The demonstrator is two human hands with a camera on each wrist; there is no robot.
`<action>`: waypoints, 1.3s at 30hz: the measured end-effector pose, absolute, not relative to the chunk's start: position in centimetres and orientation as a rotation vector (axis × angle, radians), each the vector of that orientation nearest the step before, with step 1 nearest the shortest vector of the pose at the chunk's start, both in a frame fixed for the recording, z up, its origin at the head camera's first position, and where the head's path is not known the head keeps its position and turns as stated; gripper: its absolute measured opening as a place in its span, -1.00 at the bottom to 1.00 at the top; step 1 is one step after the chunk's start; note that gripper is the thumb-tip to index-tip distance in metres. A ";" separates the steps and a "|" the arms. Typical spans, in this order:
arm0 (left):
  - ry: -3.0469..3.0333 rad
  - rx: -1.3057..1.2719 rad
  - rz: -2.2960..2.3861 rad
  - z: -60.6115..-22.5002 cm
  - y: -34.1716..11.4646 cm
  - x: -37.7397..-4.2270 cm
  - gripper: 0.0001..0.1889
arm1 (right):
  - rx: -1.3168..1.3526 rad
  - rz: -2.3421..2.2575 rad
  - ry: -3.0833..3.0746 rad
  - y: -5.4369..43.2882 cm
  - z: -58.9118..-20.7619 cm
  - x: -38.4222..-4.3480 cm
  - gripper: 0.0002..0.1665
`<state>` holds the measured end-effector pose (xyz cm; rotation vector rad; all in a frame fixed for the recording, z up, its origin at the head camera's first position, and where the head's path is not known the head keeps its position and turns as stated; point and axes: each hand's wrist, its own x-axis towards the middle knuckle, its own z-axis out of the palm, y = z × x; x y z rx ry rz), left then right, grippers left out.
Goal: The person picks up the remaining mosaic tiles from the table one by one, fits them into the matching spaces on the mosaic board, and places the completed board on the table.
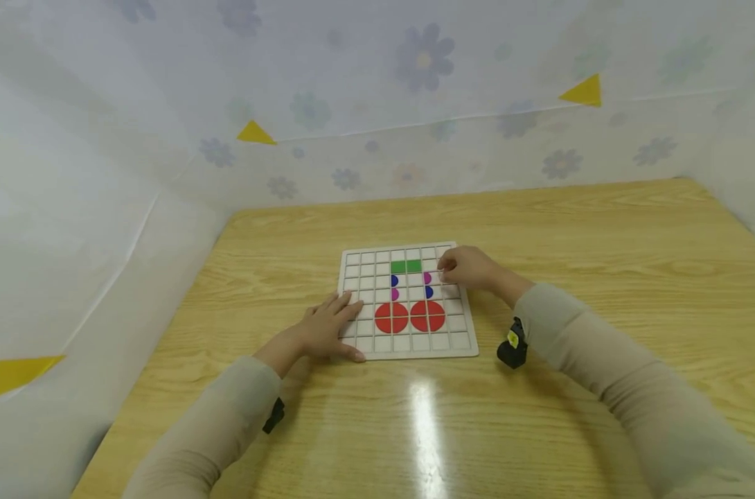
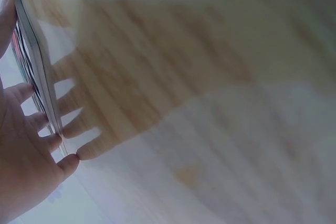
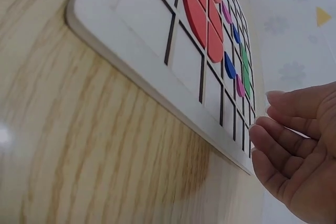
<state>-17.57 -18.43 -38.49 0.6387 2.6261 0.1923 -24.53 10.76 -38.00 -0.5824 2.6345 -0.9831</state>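
A white square board with a grid of cells lies on the wooden table. Two red circles made of quarter pieces sit in its lower rows. Above them are blue half-rounds, magenta half-rounds and a green bar. My left hand rests spread over the board's left edge, fingers apart. Over the upper right cells is my right hand, its fingers bent and fingertips close together. The right wrist view shows these fingertips by the board's edge; I cannot tell whether they pinch a small piece.
The wooden table extends around the board on all sides. White flower-printed sheeting hangs behind it, with yellow triangles on it. Black wrist cameras sit under both sleeves.
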 end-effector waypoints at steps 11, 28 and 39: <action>2.625 0.639 0.193 -38.3 -18.1 -17.6 0.01 | -0.580 -1.000 2.637 13.4 -37.4 -23.3 -0.68; 2.614 0.631 0.148 -38.2 -18.0 -17.7 0.02 | -0.492 -0.991 2.653 17.6 -37.1 -21.4 -0.57; 2.620 0.639 0.142 -38.1 -17.9 -17.5 0.02 | -0.446 -0.951 2.683 19.4 -37.5 -20.9 -0.56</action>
